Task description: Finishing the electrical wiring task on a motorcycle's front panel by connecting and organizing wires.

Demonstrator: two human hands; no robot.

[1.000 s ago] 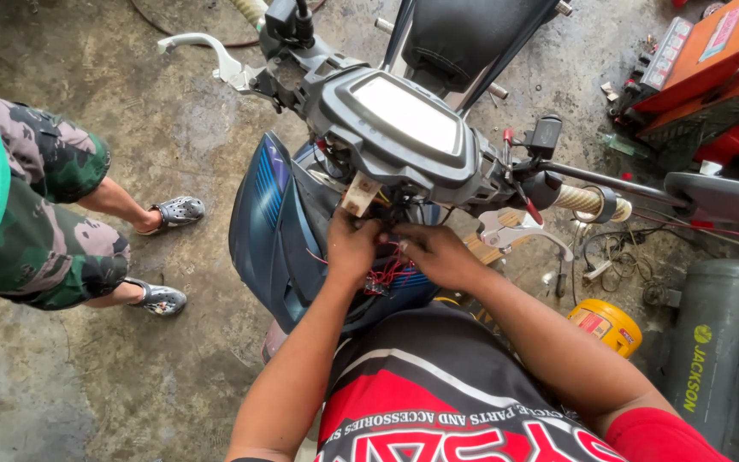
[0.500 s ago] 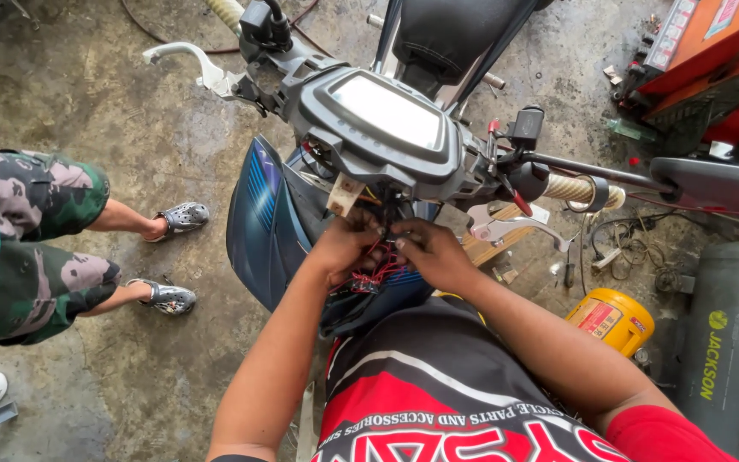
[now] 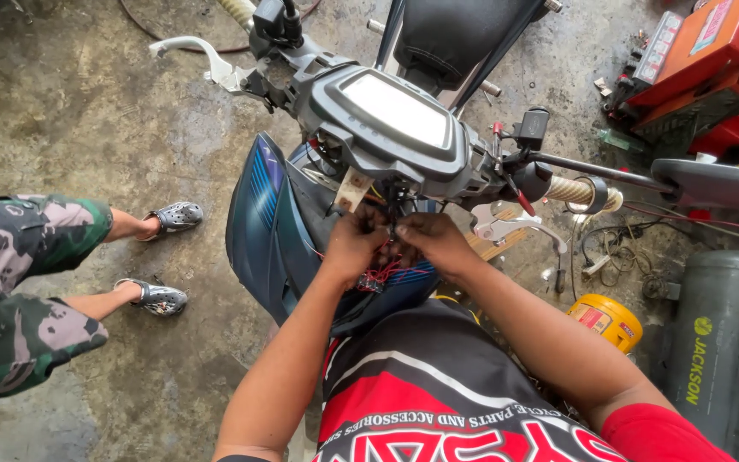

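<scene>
Together, left hand [image 3: 354, 244] and right hand [image 3: 434, 244] pinch red wires [image 3: 382, 275] beneath the scooter's instrument panel [image 3: 391, 120]. At 9 o'clock, a bystander's sandalled feet [image 3: 160, 299]; at 3 o'clock, a yellow can [image 3: 606, 321].

Red-black printed jersey [image 3: 438, 393] (short sleeves)

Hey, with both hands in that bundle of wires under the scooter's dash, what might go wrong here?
Both the left hand and right hand pinch thin red wires below the instrument panel; a hard tug might snap or unplug one. The loose blue fairing hangs beside them and may slip. A bystander's sandalled feet are close.
</scene>
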